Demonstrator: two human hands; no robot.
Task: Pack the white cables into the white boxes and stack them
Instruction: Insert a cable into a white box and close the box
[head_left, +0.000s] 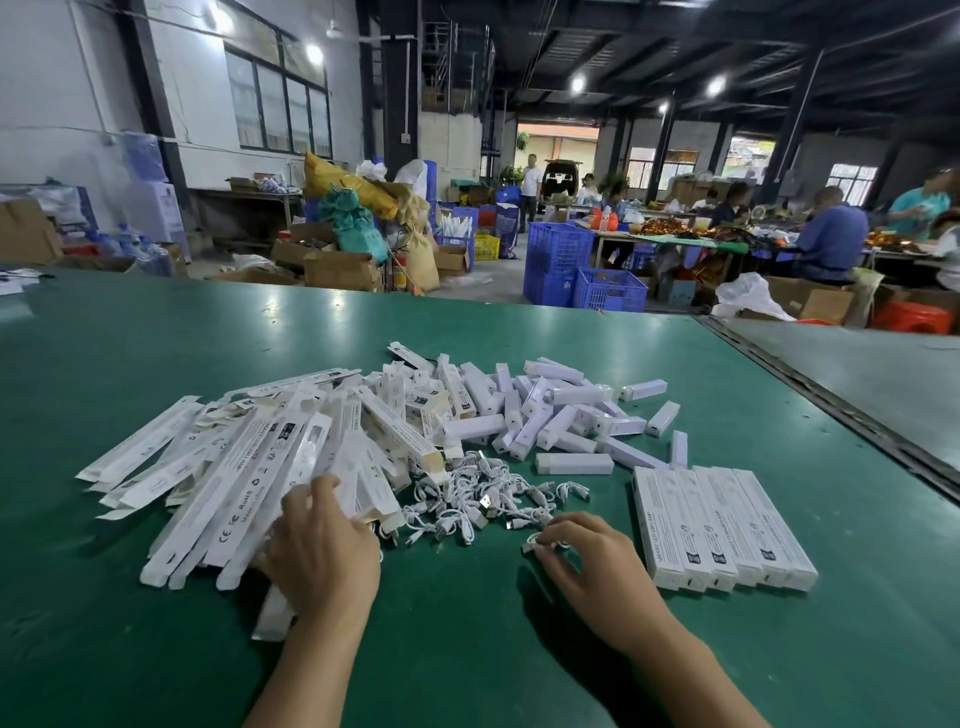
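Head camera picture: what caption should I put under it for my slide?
Left hand rests on the flat white boxes while the right hand pinches a white cable on the green table.

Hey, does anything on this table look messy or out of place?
Nothing looks damaged. The long boxes lie in a crisscross heap under the left hand, one poking out toward the near edge, and the cables are tangled. Only the row of boxes on the right is squared up.

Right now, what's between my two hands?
Head view: the near edge of the white cable pile, on green table, lies between left hand and right hand, which pinches one cable.
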